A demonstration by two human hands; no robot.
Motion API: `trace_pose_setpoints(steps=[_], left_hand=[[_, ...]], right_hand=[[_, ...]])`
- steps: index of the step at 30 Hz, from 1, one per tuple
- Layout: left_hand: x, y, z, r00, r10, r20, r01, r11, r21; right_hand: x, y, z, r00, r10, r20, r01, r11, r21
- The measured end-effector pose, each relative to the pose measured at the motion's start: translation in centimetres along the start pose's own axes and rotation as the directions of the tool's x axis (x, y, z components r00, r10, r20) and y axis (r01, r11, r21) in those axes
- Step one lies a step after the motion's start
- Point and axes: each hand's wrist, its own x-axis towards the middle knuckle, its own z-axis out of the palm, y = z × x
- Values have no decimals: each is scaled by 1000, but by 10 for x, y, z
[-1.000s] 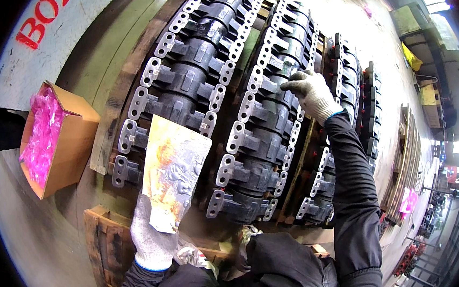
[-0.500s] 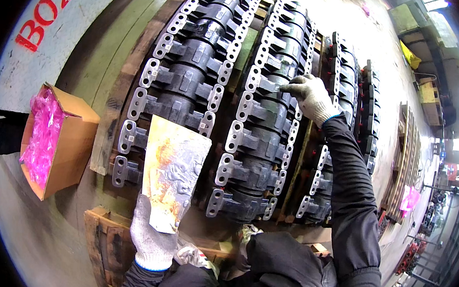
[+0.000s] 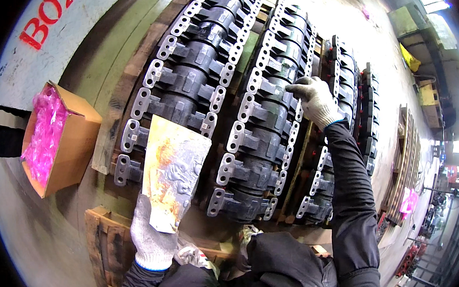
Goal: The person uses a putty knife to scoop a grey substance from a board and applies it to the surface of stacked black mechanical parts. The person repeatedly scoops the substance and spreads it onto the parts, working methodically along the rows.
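Observation:
My left hand, in a pale knitted glove, grips the lower end of a flat board smeared with grey paste and yellow-brown stains. The board is held over the near end of the left row of black castings. My right hand, gloved with darkened fingertips, is over the right edge of the middle row of black castings. Its index finger reaches left and the other fingers are curled; anything between them is hidden. Bare metal end plates with two round holes line both sides of these rows.
An open cardboard box with pink plastic wrap stands at the left. More casting rows lie to the right. Wooden pallets are under and near the rows. A pale slab with red stencilled marks is at the upper left.
My right hand has shifted slightly right, its fingertips drawing back from the middle row. The board stays in my left hand, almost unmoved. The view has tilted a little.

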Motion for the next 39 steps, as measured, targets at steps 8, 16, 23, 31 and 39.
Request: trace_pose_setpoints(steps=[8, 16, 23, 31, 39], left_hand=[[0, -2, 2, 999, 0, 54, -1, 1000, 14], [-3, 2, -5, 997, 47, 66, -47, 999, -1], [12, 6, 5, 985, 112, 130, -117, 992, 36], [10, 19, 18, 966, 184, 182, -175, 982, -67], [5, 20, 15, 949, 250, 193, -259, 966, 23]], right_hand=[[1, -2, 18, 999, 3, -45, -2, 1000, 23], [1, -17, -17, 995, -11, -100, 14, 1000, 28], [1, -122, -73, 967, -187, -172, 230, 931, 283], [-43, -237, -88, 971, -218, -96, 237, 864, 444], [-56, -259, -67, 983, -156, -98, 184, 819, 544]])
